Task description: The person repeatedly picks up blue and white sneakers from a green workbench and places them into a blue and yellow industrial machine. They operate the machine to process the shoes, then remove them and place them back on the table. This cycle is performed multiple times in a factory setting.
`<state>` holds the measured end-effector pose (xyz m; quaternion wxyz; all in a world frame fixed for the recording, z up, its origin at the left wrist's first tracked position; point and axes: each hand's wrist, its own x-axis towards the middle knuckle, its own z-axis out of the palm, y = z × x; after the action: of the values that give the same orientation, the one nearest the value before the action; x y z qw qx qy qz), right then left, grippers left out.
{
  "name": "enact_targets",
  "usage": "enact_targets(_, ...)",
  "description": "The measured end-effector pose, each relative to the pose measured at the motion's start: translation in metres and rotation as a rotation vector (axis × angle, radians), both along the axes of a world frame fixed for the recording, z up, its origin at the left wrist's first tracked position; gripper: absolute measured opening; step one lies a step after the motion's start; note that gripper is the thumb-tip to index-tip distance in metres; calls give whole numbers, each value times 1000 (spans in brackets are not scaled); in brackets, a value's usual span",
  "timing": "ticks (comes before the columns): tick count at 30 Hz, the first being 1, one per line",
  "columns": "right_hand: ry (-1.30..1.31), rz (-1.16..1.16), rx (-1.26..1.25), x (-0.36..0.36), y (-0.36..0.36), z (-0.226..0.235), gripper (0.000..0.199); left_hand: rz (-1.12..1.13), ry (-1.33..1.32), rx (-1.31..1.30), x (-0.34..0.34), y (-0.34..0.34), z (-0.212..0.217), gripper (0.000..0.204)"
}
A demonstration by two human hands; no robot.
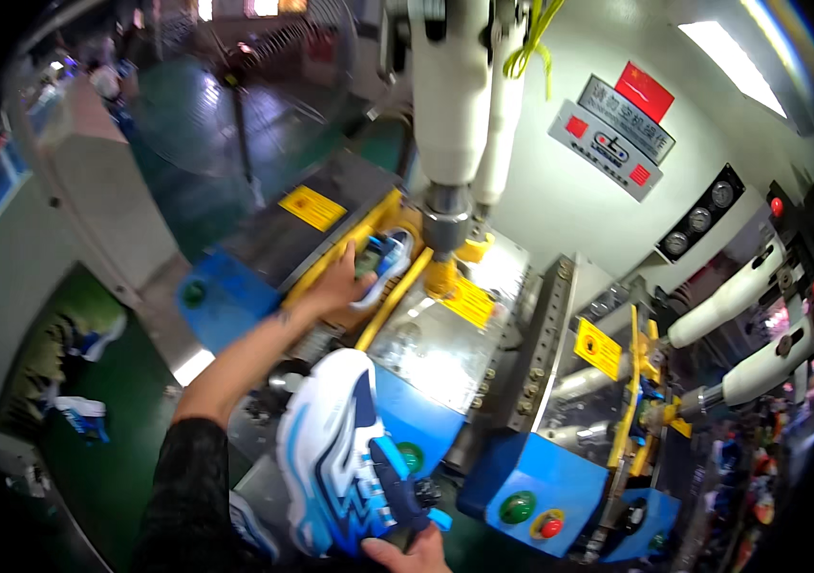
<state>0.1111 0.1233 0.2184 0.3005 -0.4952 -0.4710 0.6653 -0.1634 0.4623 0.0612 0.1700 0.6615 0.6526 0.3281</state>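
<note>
My left hand (338, 285) reaches into the press at the middle, thumb and fingers around the collar of a white and blue sneaker (391, 265). That sneaker sits between two yellow side plates (396, 298), below the white press cylinder (451, 105); the hand hides part of it. In the near foreground my right hand (412, 554), partly cut off by the lower edge, grips another white, blue and navy sneaker (326, 449) by its heel end. This sneaker is tilted toe up, its side facing me. Part of a further shoe (252, 527) shows beside my left sleeve.
Blue press housings (531, 492) carry green and red buttons. At right, a second press station has white cylinders (732, 296) lying across it. Gauges (700, 220) line the white panel. At left, another sneaker (84, 418) lies on a green surface; a fan (235, 76) stands behind.
</note>
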Motion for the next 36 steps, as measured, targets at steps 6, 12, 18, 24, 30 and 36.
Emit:
enact_targets(6,-158,-247,-185,-12,30,18,72,-206,-113,-164,36,35,59,51)
enact_targets(12,37,-379,-190,-50,98,-7,57,-71,-1489,-330,-73,-63,94,61)
enact_targets(18,91,-159,-298,-104,336,-21,25,274,-1773,243,-171,-287,-14,67)
enact_targets(24,-845,-477,695,-181,395,-163,81,805,-1732,365,-178,-422,4,55)
enact_targets(30,-894,-513,660,-174,391,-149,69,1297,-1553,204,-130,-447,3,54)
enact_targets(36,-803,-90,367,-138,377,-74,73,633,-1624,238,-99,-393,56,62)
